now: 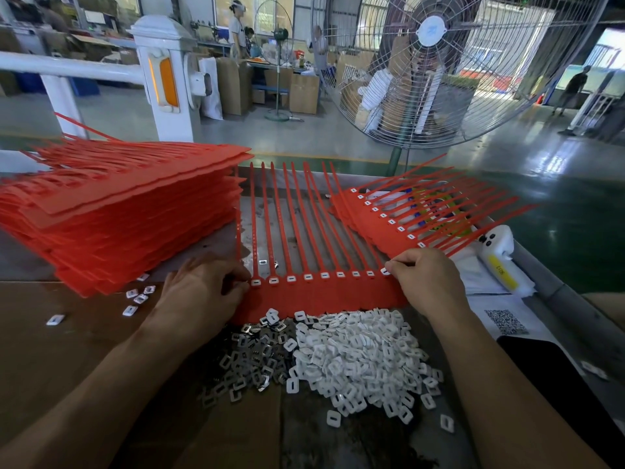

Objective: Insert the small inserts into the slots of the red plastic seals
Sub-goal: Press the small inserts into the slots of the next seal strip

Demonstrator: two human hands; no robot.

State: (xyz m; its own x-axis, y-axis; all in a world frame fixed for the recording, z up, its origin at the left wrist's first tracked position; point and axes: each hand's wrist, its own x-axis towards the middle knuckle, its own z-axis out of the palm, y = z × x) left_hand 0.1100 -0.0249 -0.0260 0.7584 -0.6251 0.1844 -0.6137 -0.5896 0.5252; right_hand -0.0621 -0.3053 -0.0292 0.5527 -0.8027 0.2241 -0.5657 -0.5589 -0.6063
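So both hands are on a red strip of seals (324,292) lying flat between them, its tails pointing away. Left hand (203,292) has its fingers curled, fingertips pinching the strip's left end by the first white insert (256,282). Right hand (426,282) pinches an insert (385,271) at the slot on the far right end. Just below both hands sit a pile of white inserts (358,353) and, left of it, metal clips (250,360). A big stack of red sheets (128,214) sits beyond the left hand.
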